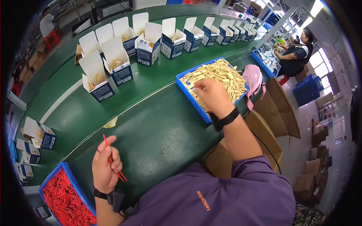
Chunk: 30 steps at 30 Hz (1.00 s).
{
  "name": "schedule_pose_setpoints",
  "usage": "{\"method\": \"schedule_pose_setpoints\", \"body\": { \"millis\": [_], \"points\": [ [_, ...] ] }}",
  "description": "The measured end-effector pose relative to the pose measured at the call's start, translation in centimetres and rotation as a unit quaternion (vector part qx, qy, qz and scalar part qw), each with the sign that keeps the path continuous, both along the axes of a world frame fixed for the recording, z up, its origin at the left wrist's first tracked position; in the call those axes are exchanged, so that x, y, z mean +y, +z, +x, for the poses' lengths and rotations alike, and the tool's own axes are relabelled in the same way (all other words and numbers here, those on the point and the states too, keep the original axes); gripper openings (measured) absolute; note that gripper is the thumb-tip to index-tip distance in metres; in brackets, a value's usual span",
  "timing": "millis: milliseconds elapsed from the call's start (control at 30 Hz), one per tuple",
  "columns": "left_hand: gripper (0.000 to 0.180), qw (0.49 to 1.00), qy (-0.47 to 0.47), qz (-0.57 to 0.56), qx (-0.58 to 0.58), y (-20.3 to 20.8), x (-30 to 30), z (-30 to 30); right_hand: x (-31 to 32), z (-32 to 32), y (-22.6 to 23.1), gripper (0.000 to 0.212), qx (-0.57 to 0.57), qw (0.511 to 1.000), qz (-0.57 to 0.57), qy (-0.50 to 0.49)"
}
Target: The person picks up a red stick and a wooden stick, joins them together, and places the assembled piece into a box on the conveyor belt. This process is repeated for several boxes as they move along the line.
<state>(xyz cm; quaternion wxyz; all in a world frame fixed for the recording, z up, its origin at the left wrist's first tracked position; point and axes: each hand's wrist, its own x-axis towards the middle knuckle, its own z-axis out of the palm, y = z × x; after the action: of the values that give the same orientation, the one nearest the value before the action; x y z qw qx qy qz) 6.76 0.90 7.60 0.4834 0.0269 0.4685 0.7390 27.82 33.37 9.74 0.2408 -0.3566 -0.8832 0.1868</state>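
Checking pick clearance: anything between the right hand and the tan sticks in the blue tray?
Nothing visible. The right hand is over the tan sticks in the blue tray; contact is unclear. The pink bundle sits at the tray's right side, out of the way.

A pink cloth [252, 77] lies right of centre in the upper half, above the flaps of an open carton [277, 107]. At upper right, a co-worker [299, 56] in a dark top sits by a blue bin [259, 62] of pale packets [269, 60]. Blue crates [307, 91] stand below a bright window [318, 62]; a ceiling light [316, 8] glows near the top edge. At upper left, a person [46, 25] in a white top sits on a red stool [52, 38].
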Motion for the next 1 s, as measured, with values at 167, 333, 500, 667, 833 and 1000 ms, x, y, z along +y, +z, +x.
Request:
{"method": "schedule_pose_setpoints", "body": {
  "millis": [167,333,500,667,833,1000],
  "points": [
    [0.021,0.997,-0.058,0.010,0.039,-0.4,4.7,0.8,9.1,2.4,-2.2,0.019,-0.134,0.983,0.126,-0.008],
    [0.020,0.993,-0.111,0.017,0.029,-1.5,6.4,0.8,12.2,1.4,-2.9,0.018,-0.201,0.960,0.160,0.112],
    [0.018,0.993,-0.114,-0.004,0.013,-2.1,6.9,0.6,12.6,1.9,-2.3,0.010,-0.208,0.957,0.150,0.133],
    [0.019,0.993,-0.109,-0.020,0.038,-1.3,7.2,0.5,11.9,2.2,-1.1,0.012,-0.151,0.969,0.151,0.126],
    [0.021,0.991,-0.125,-0.021,0.032,-1.9,7.8,-0.7,11.7,2.0,-0.5,0.015,-0.156,0.986,0.028,0.046],
    [0.023,0.992,-0.120,-0.038,0.000,-2.4,8.1,-1.9,12.2,0.6,-0.8,0.014,-0.125,0.992,-0.015,0.009]
  ]
}}
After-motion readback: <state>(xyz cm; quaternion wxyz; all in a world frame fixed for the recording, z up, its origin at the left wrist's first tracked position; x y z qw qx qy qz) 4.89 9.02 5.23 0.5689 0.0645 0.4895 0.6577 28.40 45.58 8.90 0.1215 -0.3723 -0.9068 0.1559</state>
